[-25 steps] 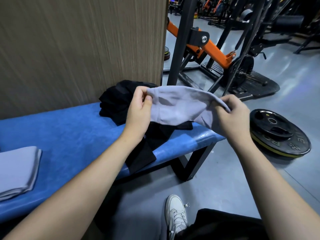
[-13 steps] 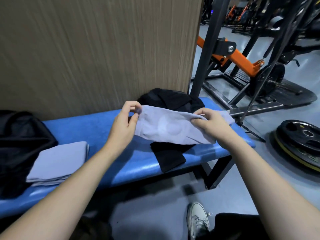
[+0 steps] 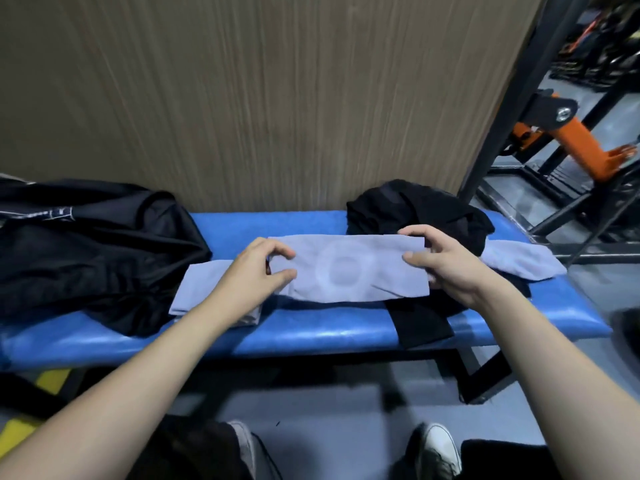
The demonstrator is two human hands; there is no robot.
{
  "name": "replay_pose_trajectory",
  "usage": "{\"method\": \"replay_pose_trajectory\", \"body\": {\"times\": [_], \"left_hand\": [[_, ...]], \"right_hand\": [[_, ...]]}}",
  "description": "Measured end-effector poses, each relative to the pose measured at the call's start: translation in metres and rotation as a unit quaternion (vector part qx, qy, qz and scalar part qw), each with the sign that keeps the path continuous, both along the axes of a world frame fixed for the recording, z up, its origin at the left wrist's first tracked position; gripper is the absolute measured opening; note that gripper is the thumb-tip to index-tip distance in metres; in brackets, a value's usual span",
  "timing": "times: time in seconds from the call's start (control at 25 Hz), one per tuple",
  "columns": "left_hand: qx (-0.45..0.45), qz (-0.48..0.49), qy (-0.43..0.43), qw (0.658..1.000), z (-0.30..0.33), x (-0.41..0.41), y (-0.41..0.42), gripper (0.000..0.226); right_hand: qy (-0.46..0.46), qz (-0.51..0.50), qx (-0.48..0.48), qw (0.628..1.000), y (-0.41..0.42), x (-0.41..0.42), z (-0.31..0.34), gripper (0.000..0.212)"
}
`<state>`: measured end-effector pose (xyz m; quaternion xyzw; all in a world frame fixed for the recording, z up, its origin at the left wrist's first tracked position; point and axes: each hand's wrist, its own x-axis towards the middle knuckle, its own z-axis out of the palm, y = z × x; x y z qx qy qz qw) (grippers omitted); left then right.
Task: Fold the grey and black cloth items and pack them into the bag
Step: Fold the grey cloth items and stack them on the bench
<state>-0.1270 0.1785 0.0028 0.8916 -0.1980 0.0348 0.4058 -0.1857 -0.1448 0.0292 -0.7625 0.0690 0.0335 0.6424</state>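
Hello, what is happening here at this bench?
A person is folding cloths on a blue bench. The left hand and right hand each pinch an end of a grey cloth above the bench. A folded grey cloth lies beside a black bag. A black cloth pile waits unfolded.

The grey cloth [image 3: 349,271] looks soft and matt, the blue tabletop [image 3: 311,327] glossy, the wall [image 3: 259,98] rough-grained wood.

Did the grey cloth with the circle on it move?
Yes. The grey fabric cloth with the pale ring came down onto the blue padded bench, leftward away from the black cloth pile.
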Motion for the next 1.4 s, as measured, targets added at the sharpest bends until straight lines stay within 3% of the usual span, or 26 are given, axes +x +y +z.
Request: {"method": "replay_pose_trajectory", "body": {"times": [0.32,0.48,0.56,0.72,1.16,1.4], "left_hand": [[0.130,-0.048,0.031,0.990,-0.009,-0.005,0.008,0.034],[0.165,-0.067,0.046,0.983,-0.015,-0.004,0.002,0.040],[0.184,-0.071,0.060,0.978,-0.018,-0.004,0.002,0.044],[0.207,-0.074,0.081,0.972,-0.021,-0.005,-0.003,0.049],[0.132,-0.025,0.140,0.981,-0.021,-0.015,-0.033,0.045],[0.123,-0.028,0.144,0.982,-0.022,-0.016,-0.032,0.042]], "right_hand": [[-0.078,0.003,-0.207,0.975,0.023,0.010,-0.014,0.028],[-0.030,0.037,-0.316,0.947,0.011,0.012,-0.027,0.025],[0.003,0.055,-0.331,0.942,0.003,0.008,-0.031,0.016],[0.019,0.066,-0.378,0.923,-0.002,0.005,-0.030,0.032],[0.040,0.009,-0.411,0.911,-0.009,0.002,-0.028,0.035],[-0.031,0.015,-0.401,0.915,0.001,0.000,-0.020,0.030]]}}
